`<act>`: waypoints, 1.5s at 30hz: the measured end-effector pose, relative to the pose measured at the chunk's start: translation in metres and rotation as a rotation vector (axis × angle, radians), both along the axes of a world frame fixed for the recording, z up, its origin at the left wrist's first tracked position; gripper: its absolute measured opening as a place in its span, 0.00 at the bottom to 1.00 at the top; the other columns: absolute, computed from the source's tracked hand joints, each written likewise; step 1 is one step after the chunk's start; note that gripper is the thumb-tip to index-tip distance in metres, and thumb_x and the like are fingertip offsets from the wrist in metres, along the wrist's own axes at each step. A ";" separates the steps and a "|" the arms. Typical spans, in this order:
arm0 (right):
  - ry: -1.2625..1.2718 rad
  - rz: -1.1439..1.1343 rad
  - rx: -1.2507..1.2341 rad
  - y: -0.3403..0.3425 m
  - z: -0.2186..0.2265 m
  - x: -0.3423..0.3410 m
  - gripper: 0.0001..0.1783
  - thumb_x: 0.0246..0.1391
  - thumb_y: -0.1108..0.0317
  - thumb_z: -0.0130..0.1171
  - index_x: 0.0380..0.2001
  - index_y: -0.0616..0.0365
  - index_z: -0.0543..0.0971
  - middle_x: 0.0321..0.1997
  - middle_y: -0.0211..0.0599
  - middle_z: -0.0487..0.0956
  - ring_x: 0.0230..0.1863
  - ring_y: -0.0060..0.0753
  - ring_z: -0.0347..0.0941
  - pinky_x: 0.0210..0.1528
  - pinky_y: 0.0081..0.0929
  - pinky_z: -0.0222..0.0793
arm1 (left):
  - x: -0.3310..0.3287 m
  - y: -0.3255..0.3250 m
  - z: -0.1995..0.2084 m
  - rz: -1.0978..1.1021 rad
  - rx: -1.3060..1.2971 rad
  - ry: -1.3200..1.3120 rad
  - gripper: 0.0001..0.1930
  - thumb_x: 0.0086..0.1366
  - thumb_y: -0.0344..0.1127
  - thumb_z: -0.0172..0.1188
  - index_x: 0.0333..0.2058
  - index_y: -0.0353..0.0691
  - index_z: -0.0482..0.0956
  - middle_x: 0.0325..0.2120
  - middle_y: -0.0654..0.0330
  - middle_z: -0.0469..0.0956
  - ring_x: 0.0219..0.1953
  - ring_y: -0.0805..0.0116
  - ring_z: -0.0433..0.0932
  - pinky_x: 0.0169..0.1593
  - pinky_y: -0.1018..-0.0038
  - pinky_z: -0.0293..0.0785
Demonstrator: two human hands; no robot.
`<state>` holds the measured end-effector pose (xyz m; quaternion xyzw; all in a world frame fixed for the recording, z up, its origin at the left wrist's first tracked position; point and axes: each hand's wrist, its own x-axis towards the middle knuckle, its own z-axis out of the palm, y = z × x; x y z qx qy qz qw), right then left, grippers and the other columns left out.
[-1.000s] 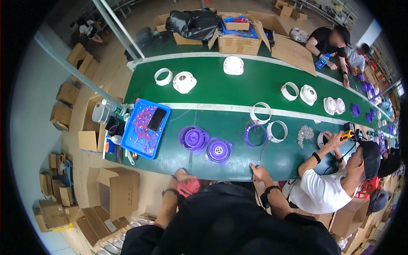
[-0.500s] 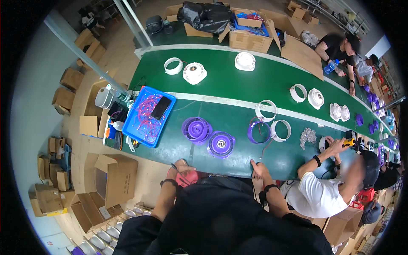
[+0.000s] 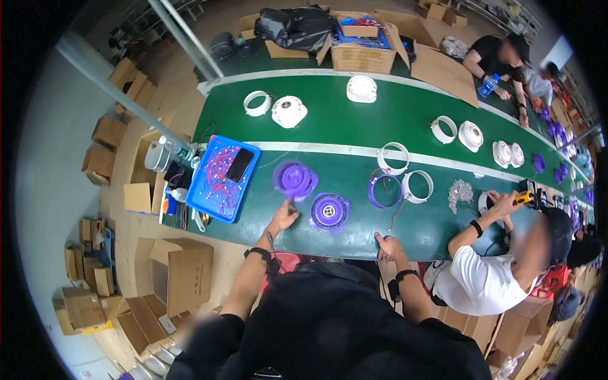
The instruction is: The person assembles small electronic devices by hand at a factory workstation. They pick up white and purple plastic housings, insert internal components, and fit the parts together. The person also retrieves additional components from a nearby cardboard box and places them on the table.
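Note:
My left hand reaches over the table, its fingertips at the near edge of a purple round plastic housing that looks blurred. The fingers are partly bent and hold nothing that I can see. Just right of that hand lies a flat purple disc part with a pale metal centre. At the table's front edge rests my right hand, thumb apart from the fingers and nothing in it. Beyond it stand a purple ring with a thin red wire and two white rings.
A blue tray of red wires holds a black phone. Small metal parts lie in a pile near a co-worker in white, who holds a yellow-black tool. White housings sit on the far green strip. Cardboard boxes stand on the left floor.
My left hand has moved forward from the table's front edge to the purple housing. The housing has shifted slightly away from me. My right hand stays at the edge.

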<state>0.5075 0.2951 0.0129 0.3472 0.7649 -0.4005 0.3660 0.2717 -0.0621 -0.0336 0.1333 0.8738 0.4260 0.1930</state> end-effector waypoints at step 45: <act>0.059 0.053 -0.006 0.012 0.015 0.007 0.46 0.64 0.34 0.30 0.19 0.60 0.84 0.20 0.38 0.83 0.23 0.32 0.82 0.39 0.32 0.80 | 0.157 -0.082 -0.001 0.079 0.005 -0.501 0.15 0.71 0.40 0.54 0.43 0.31 0.76 0.28 0.56 0.81 0.27 0.71 0.80 0.27 0.75 0.76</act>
